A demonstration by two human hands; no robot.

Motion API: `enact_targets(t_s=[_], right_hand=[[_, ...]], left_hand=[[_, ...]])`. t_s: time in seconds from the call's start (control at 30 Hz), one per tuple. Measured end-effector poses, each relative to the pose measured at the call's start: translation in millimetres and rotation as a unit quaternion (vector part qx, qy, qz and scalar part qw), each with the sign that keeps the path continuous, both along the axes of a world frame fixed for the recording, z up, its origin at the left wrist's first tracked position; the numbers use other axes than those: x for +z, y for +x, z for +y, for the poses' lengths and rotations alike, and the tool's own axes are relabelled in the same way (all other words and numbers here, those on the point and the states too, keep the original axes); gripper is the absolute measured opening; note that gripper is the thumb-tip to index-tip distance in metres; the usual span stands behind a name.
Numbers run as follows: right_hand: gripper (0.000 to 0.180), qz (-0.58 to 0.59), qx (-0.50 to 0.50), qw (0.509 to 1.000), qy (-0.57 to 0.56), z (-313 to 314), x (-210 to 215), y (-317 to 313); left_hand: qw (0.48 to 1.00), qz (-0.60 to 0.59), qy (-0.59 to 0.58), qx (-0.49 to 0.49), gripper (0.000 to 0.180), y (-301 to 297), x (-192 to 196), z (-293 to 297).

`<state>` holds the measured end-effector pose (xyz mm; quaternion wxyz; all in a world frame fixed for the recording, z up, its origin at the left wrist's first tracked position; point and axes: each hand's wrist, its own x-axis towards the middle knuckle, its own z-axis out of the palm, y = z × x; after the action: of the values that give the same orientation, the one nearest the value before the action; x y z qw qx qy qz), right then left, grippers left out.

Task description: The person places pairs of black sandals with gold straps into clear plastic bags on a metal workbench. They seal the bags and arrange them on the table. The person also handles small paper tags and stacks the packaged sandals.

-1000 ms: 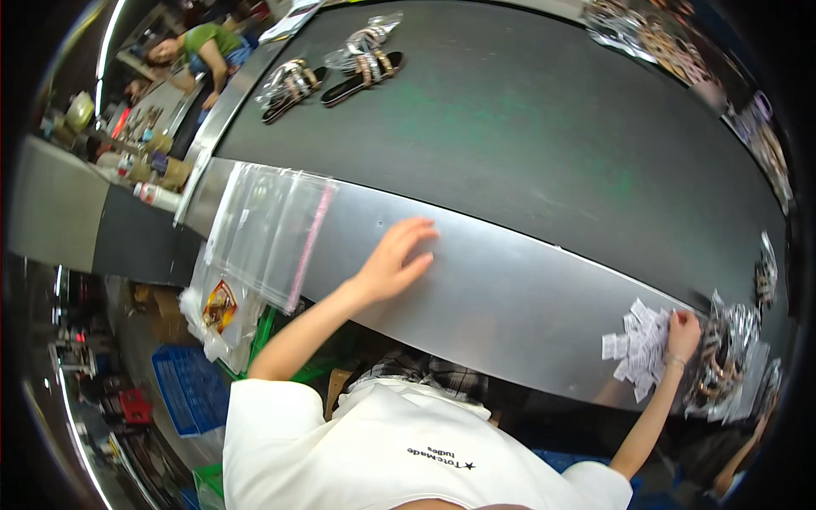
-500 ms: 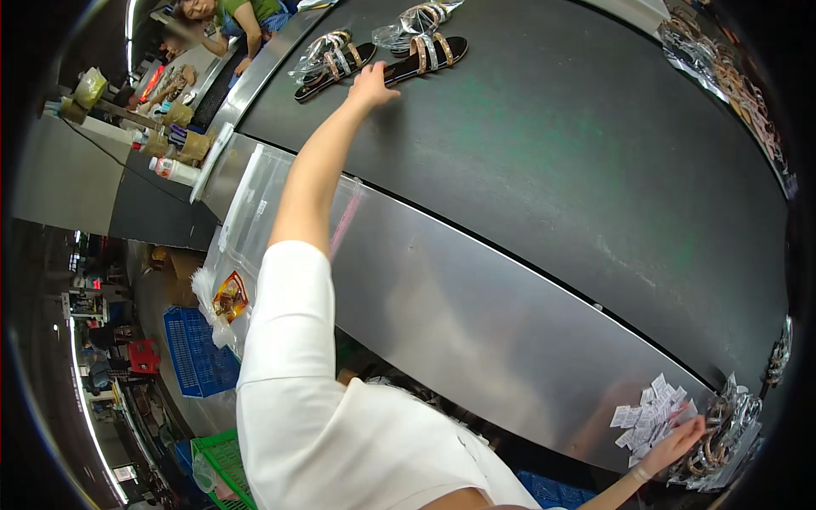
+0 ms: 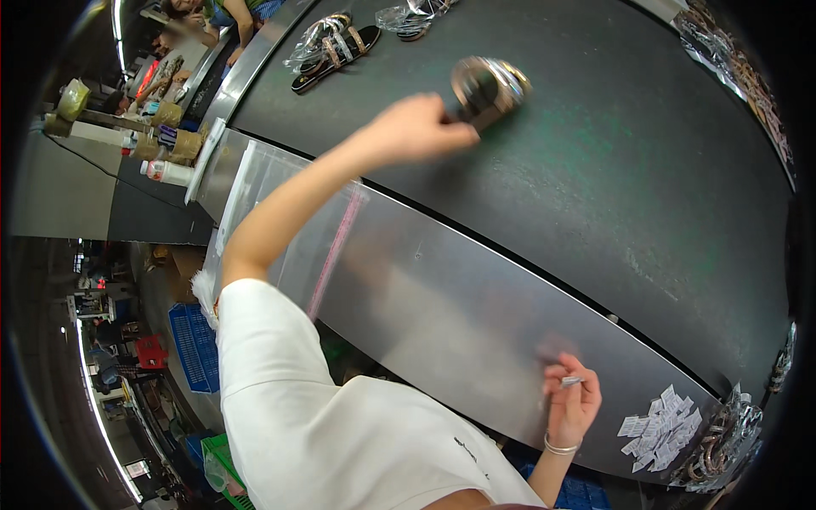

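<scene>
My left hand point(image 3: 418, 127) is closed on the heel end of a black-soled sandal point(image 3: 491, 92) with shiny metallic straps, held over the dark belt and blurred by motion. My right hand point(image 3: 572, 406), with a band at the wrist, pinches a small white label point(image 3: 571, 382) above the metal ledge. Beside it lies a loose pile of printed white labels point(image 3: 663, 432). Another strapped sandal point(image 3: 337, 58), partly in clear plastic, rests at the far left of the belt, and a plastic-wrapped one point(image 3: 414, 19) lies beyond.
Wrapped sandals point(image 3: 722, 438) crowd the ledge's right end. A clear plastic sheet point(image 3: 293, 229) with a pink strip covers its left part. A blue crate point(image 3: 195, 347) stands on the floor at left. Another person point(image 3: 234, 21) sits across at upper left.
My left hand has picked up the nearer sandal from the belt and swung it right and toward me. My right hand has come left from the label pile with a label.
</scene>
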<state>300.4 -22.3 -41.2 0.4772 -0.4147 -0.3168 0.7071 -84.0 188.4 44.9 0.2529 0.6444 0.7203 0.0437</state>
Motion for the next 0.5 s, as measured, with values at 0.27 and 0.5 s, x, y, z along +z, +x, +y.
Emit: enact_targets(t_s=[0.27, 0.5], right_hand=[[0.016, 0.206, 0.024, 0.976, -0.072, 7, -5, -61], [0.012, -0.120, -0.030, 0.992, 0.036, -1, -8, -76]], left_hand=[[0.962, -0.261, -0.073, -0.027, 0.044, 0, -5, 18], [0.841, -0.338, 0.242, 0.347, 0.039, -133, -92, 168]])
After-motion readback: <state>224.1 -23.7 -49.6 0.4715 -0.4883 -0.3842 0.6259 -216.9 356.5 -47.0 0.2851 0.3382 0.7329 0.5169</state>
